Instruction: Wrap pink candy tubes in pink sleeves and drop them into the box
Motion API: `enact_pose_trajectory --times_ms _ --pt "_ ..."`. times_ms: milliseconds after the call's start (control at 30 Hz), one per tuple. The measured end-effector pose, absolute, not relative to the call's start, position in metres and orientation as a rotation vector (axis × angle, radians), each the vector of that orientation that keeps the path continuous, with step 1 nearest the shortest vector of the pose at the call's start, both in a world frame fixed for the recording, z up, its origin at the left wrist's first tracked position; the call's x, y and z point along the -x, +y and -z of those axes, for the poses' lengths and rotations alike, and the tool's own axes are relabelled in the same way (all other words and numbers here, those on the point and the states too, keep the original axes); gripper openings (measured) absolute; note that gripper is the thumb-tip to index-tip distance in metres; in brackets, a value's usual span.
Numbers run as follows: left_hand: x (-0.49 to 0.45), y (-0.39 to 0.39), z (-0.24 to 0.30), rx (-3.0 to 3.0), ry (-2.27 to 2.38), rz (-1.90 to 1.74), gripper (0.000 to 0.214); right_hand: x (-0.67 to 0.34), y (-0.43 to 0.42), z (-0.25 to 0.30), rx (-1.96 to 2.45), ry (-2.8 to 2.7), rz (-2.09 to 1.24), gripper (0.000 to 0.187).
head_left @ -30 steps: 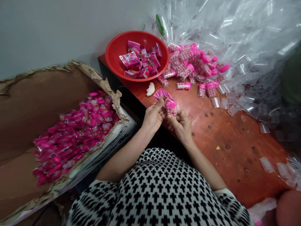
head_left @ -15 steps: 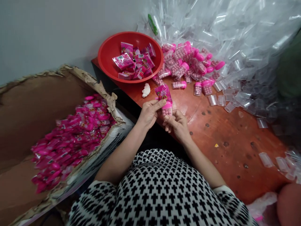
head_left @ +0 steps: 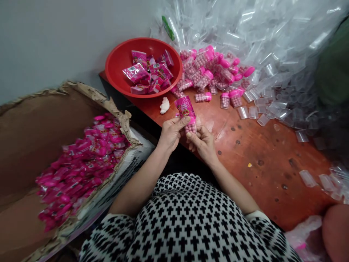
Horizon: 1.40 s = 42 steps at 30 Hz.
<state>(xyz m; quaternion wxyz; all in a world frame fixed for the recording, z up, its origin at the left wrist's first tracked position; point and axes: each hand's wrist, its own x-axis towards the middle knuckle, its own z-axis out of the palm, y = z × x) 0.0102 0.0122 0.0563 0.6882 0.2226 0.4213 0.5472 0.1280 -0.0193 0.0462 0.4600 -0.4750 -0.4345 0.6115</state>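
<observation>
My left hand (head_left: 170, 134) pinches a shiny pink printed packet (head_left: 184, 105), its thumb pressed on the lower part. Directly below, and touching the packet, is a small clear jar (head_left: 190, 127) filled with pink candy balls. My right hand (head_left: 203, 142) grips this jar near its base between thumb and fingers. The jar's pink lid lies at the packet's lower edge; whether it is inside or behind the packet I cannot tell. More pink packets (head_left: 136, 72) lie in a red bowl (head_left: 117, 82) beyond my hands.
Filled pink-lidded jars (head_left: 203, 78) are heaped beside the bowl on the red-brown table (head_left: 245, 145). Clear empty tubes (head_left: 289, 105) spread to the right. A torn cardboard box (head_left: 40, 112) at left holds many packed pink pieces (head_left: 84, 160). A white crumpled lump (head_left: 164, 105) lies near the table edge.
The packet sits lower against the jar, and less of the pink lid shows. Both hands keep their grips. The whole view has shifted slightly.
</observation>
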Motion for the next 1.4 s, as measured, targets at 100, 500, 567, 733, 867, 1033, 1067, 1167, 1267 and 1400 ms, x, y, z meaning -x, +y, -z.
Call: enact_pose_trajectory --times_ms 100,500,567,733,867,1033,1067,1167,1267,1400 --pt "-0.011 0.012 -0.057 -0.524 0.935 -1.207 0.030 -0.129 -0.020 -0.047 1.159 -1.076 -1.505 0.030" --pt "-0.011 0.011 -0.060 -0.572 0.997 -1.149 0.026 -0.131 -0.022 -0.046 1.142 -0.998 -1.547 0.031" --pt "-0.012 0.009 -0.061 -0.561 0.984 -1.151 0.028 -0.132 -0.021 -0.045 1.122 -0.958 -1.613 0.032" --pt "-0.014 0.006 -0.060 -0.504 0.896 -1.144 0.036 -0.134 -0.018 -0.046 1.128 -0.911 -1.654 0.034" --pt "-0.016 0.007 -0.056 -0.496 0.934 -1.183 0.030 -0.133 -0.021 -0.046 1.201 -1.006 -1.504 0.031" --pt "-0.021 0.002 -0.057 -0.492 1.007 -1.278 0.027 -0.131 -0.024 -0.042 1.185 -0.977 -1.494 0.031" --pt "-0.021 0.000 -0.058 -0.496 1.008 -1.276 0.027 -0.131 -0.024 -0.042 1.161 -0.939 -1.564 0.032" --pt "-0.020 -0.004 -0.060 -0.516 0.964 -1.201 0.030 -0.133 -0.023 -0.042 1.104 -0.833 -1.718 0.036" --pt "-0.017 -0.005 -0.059 -0.518 0.888 -1.106 0.031 -0.135 -0.022 -0.045 1.101 -0.813 -1.706 0.037" --pt "-0.015 -0.005 -0.055 -0.559 0.850 -1.088 0.028 -0.135 -0.023 -0.048 1.151 -0.905 -1.561 0.031"
